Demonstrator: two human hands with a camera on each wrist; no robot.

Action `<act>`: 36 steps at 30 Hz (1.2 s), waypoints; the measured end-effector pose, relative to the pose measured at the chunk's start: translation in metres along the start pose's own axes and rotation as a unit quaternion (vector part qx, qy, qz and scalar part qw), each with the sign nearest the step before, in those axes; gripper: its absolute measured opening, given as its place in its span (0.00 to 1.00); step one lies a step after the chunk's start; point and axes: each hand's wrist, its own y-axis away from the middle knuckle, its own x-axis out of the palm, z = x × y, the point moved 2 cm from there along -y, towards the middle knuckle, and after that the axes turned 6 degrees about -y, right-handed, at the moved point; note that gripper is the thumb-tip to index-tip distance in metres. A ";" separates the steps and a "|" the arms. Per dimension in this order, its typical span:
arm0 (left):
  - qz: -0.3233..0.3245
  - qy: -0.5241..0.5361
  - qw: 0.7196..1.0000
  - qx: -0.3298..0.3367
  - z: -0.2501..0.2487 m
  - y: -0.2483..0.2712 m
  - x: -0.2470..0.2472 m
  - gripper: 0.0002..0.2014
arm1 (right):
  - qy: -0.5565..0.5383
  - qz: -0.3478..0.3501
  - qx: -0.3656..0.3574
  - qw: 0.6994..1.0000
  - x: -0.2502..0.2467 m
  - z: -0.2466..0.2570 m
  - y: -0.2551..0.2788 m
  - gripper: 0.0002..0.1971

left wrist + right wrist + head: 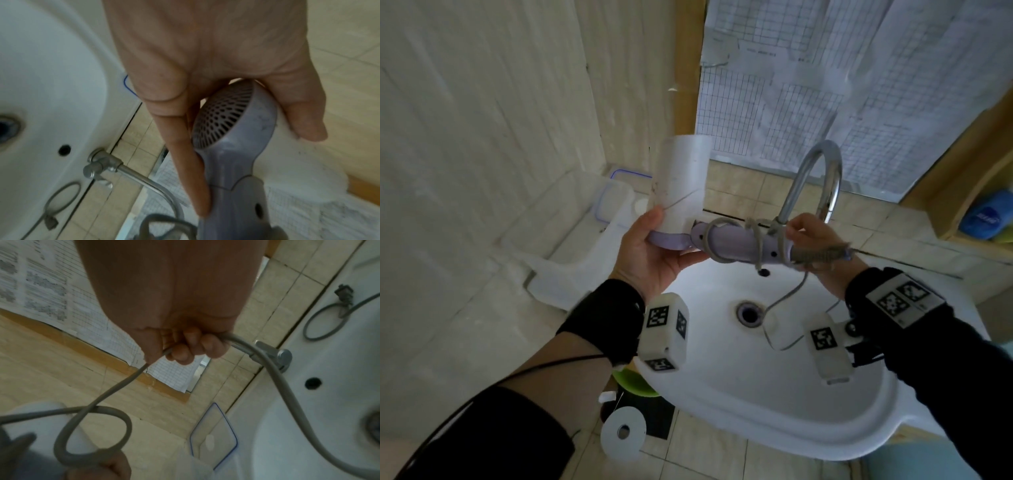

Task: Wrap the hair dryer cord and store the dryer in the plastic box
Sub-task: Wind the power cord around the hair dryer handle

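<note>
- Left hand (650, 251) grips the white-and-lilac plastic hair dryer (685, 192) at the rear of its body, thumb on one side, fingers curled round the other; the left wrist view shows the fingers (180, 146) alongside the perforated lilac intake grille (224, 118).
- Dryer is held in the air over the far edge of the white ceramic washbasin (774, 404): white barrel points up and away, lilac handle (736, 245) runs out to the right, roughly level.
- Grey round power cord (758, 246) is looped several turns round the handle; turns are loose and uneven.
- Right hand (808, 236) is at the handle's right end, fingers clenched round the cord (267, 366); the right wrist view shows cord entering and leaving the fist.
- Slack cord hangs from the right hand down into the basin; the grey plug (344, 294) lies on the basin surface with a loop beside it.
- Curved chrome tap (815, 178) stands just behind the handle and right hand.
- Clear plastic box with blue-trimmed rim (616, 205) sits on the ledge left of the basin, far left of the dryer; whether it is open cannot be told.
- Blue bottle (986, 216) on a shelf at far right.
</note>
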 end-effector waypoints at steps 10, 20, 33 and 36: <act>-0.020 0.066 0.996 0.056 0.006 -0.004 0.029 0.41 | 0.016 0.126 0.024 0.992 0.054 -0.020 0.017 0.14; -0.081 -0.261 0.948 0.164 -0.008 -0.002 0.023 0.30 | 0.267 0.215 -0.057 0.938 0.070 -0.009 0.039 0.11; 0.029 -0.466 0.876 0.117 -0.017 0.014 -0.009 0.31 | 0.309 0.164 -0.109 0.930 0.046 0.020 0.041 0.04; 0.026 -0.435 0.896 0.083 -0.016 0.015 -0.009 0.31 | 0.308 0.118 -0.099 0.939 0.043 0.020 0.032 0.08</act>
